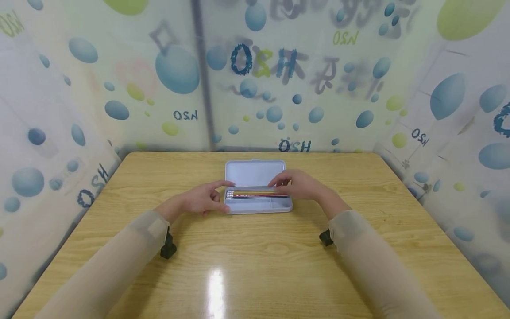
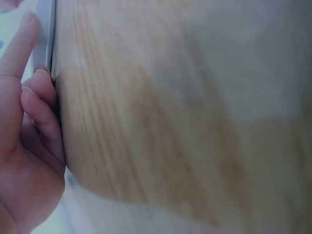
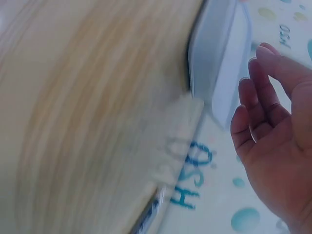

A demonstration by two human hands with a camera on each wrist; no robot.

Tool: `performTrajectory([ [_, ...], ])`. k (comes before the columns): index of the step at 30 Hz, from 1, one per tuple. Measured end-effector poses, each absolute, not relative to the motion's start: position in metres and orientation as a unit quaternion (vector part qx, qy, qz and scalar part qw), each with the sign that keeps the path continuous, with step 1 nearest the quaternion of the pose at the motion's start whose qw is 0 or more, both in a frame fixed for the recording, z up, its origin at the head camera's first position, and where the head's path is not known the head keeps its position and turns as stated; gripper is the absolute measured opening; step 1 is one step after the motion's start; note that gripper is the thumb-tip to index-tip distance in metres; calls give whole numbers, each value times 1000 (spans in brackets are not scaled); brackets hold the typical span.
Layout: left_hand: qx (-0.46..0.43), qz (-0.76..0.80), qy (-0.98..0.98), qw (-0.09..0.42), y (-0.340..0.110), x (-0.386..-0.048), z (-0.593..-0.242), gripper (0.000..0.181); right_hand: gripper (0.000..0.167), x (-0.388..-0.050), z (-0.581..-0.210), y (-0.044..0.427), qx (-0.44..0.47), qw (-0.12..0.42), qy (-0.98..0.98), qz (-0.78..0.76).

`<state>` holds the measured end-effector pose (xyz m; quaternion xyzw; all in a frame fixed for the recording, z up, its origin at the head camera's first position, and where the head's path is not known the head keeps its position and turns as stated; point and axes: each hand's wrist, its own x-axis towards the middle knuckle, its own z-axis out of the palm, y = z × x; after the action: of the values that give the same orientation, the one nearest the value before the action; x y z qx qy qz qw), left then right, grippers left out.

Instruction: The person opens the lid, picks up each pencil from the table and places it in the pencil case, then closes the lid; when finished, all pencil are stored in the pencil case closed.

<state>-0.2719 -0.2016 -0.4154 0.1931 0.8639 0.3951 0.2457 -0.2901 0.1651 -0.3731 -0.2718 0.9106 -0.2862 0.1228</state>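
A pale lavender pencil case (image 1: 255,206) lies with its lid (image 1: 255,173) raised, near the far side of the table. Several pencils (image 1: 255,193) lie side by side along its back compartment, erasers to the left. My left hand (image 1: 201,198) holds the case's left end, thumb at the front corner and forefinger at the back one; the left wrist view shows other fingers curled beside the case. Over the case's right end, my right hand (image 1: 300,185) has loosely bent fingers at the pencils' right ends. In the right wrist view, nothing is visible between its fingers (image 3: 251,92).
The wooden table (image 1: 255,248) reaches well to both sides and toward me. Patterned wall sheets (image 1: 255,102) with blue and green drops enclose it at the back and both sides. Inside the case, a divider (image 1: 272,203) separates the front compartments.
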Motion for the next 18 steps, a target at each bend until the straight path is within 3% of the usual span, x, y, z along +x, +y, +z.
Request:
performTrajectory([
  [18,208,380,869,237,-202,-272,-414,87,27,-282,-374,289,-194,76,934,-289],
])
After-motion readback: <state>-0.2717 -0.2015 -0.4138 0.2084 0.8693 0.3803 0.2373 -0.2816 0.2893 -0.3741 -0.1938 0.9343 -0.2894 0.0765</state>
